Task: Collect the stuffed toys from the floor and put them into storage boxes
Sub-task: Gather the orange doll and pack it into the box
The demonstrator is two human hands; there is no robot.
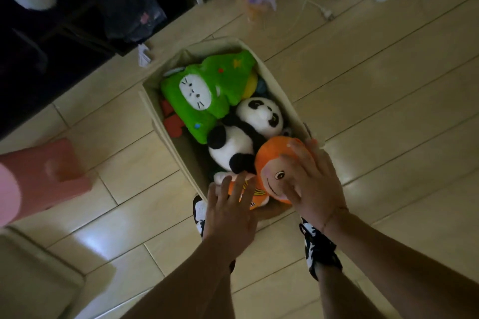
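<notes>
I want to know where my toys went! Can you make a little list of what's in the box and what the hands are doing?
box: beige fabric storage box on the tiled floor
far end: green plush tree with a white cat face
middle: black and white plush panda
near end: orange plush monkey
right hand: spread on the monkey's head
left hand: fingers spread over the monkey's body

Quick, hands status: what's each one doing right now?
Left hand: open, fingers spread on the orange monkey plush body.
Right hand: open, palm pressed on the plush's head; not gripping.

both arms out, l hand (229, 211) & r hand (312, 184) fingers spread.
</notes>
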